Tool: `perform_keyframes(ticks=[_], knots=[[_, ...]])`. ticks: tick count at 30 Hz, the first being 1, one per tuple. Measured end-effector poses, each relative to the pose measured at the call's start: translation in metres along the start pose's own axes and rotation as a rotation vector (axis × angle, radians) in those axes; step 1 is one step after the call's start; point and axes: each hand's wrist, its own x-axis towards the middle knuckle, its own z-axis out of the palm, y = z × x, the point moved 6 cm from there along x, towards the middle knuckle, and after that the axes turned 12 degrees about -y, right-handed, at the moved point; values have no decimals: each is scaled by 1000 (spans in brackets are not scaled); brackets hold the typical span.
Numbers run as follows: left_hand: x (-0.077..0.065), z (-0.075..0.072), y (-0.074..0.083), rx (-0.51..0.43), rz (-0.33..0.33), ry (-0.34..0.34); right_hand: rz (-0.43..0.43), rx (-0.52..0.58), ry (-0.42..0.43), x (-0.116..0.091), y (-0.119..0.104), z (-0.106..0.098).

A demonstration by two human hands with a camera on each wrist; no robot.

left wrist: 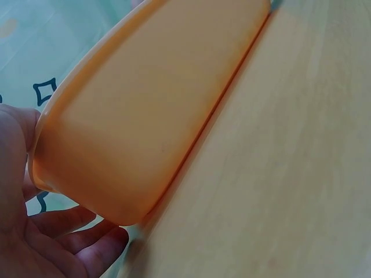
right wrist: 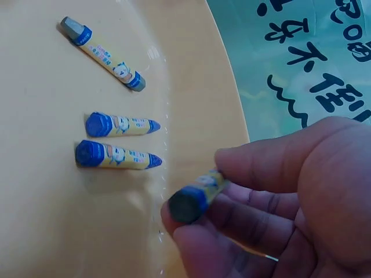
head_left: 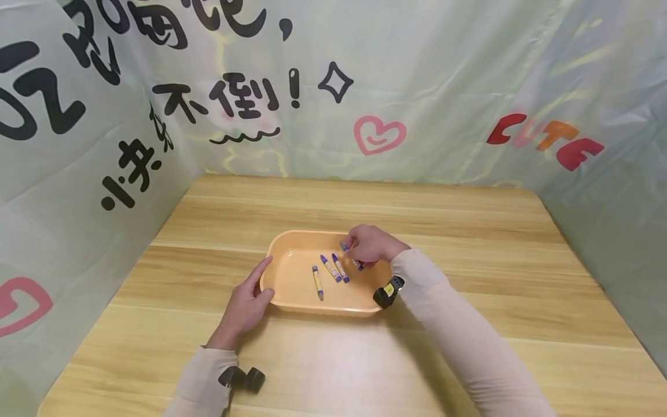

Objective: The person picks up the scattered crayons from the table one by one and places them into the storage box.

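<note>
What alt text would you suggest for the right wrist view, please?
A right hand pinches a dark-ended crayon over a pale orange tray, where two blue crayons lie side by side near a grey-tipped crayon.

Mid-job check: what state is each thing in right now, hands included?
Tray: upright on the table.
Left hand: holding the tray's left end.
Right hand: pinching the dark-ended crayon.
Dark-ended crayon: held, not set down.
Two blue crayons: lying side by side in the tray.
Grey crayon: lying apart from them in the tray.
</note>
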Motion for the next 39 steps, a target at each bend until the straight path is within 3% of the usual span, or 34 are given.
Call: perform_keyframes(ticks=[16, 24, 29, 39], knots=[[0, -1, 1, 7, 0, -3, -24, -41, -15, -4, -1, 2], [0, 0, 2, 2, 13, -2, -77, -1, 72, -19, 5, -15], [0, -1, 1, -4, 16, 4, -94, 56, 151, -29, 22, -32], [0, -1, -1, -18, 16, 1, 1, 85, 215, -49, 86, -52]])
